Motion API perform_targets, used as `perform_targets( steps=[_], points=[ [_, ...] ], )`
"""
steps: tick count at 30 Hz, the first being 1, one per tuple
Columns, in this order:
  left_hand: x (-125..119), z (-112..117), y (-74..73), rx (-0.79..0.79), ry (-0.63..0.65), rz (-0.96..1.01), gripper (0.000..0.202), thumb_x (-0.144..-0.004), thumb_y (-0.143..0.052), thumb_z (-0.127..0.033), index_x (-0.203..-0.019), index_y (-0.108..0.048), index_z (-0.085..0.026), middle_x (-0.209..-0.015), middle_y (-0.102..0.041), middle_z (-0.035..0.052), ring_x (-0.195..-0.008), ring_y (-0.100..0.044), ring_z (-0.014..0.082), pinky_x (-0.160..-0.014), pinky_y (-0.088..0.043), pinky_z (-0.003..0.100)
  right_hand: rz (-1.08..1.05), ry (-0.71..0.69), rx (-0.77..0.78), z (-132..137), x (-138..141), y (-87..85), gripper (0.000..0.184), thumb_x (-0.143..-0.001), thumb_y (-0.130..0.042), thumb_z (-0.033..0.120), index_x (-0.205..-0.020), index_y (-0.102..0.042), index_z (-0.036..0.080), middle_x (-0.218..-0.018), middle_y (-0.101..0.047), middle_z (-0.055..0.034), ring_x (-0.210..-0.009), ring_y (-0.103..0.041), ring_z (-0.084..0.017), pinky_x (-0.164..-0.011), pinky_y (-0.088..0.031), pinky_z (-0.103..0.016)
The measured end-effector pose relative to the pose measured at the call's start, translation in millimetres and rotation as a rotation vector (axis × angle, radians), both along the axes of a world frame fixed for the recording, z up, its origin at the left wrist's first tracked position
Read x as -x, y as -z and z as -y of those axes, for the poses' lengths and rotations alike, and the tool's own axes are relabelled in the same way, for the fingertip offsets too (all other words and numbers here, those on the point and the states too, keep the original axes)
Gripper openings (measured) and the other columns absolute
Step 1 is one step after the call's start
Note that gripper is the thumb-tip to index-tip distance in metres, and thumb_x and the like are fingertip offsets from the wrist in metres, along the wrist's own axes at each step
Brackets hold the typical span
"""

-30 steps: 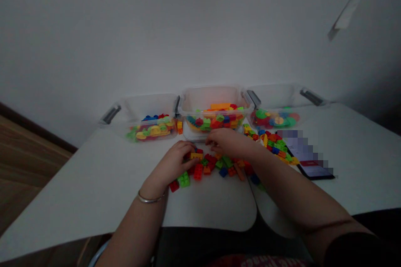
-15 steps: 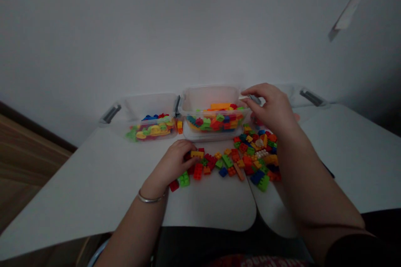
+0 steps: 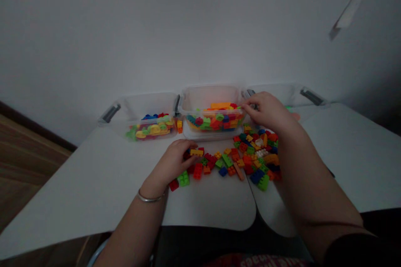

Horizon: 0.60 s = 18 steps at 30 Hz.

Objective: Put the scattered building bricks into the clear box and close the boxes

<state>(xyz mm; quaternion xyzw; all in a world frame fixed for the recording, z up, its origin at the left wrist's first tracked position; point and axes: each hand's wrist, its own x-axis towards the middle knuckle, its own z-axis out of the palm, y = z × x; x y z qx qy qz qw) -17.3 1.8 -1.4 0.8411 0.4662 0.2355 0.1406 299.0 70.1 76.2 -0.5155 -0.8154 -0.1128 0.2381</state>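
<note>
The right hand (image 3: pixel 265 110) has moved lower, to the box (image 3: pixel 203 94) at frame centre; its grip I cannot tell. The left hand (image 3: pixel 173 159) is closed around 1 yellow brick (image 3: pixel 196 152), just below centre.

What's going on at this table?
A person's right hand is at the right end of the middle bin, which holds coloured bricks; whether the hand grasps anything is unclear. The left hand is curled at a yellow brick among loose bricks on the white table. A left bin and right bin flank the middle one.
</note>
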Motion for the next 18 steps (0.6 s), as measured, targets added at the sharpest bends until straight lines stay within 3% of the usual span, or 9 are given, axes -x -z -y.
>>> perform_targets(
  steps=[9,18],
  points=[
    [0.0,-1.4,-1.1,-0.007,0.029,-0.017,0.019,-0.088,-0.065,-0.030,-0.103,-0.070,-0.020,-0.101,-0.073,0.0098,-0.097,-0.067,0.0264,-0.091,-0.054,0.045,0.169,0.030,-0.052,4.0,5.1,0.8,0.041,-0.098,-0.038,0.026,-0.075,-0.070,0.019,-0.083,-0.072,-0.0131,-0.086,-0.062,-0.027,-0.094,-0.045,-0.046],
    [0.2,-1.2,1.2,-0.007,0.010,0.008,0.023,-0.088,-0.065,-0.031,-0.108,-0.069,-0.021,-0.105,-0.073,0.0100,-0.100,-0.068,0.0273,-0.091,-0.055,0.045,-0.213,0.008,-0.182,22.3,14.3,-13.9,0.026,-0.093,-0.048,0.028,-0.098,-0.073,0.022,-0.101,-0.074,-0.0092,-0.100,-0.063,-0.029,-0.097,-0.044,-0.048]
  ],
)
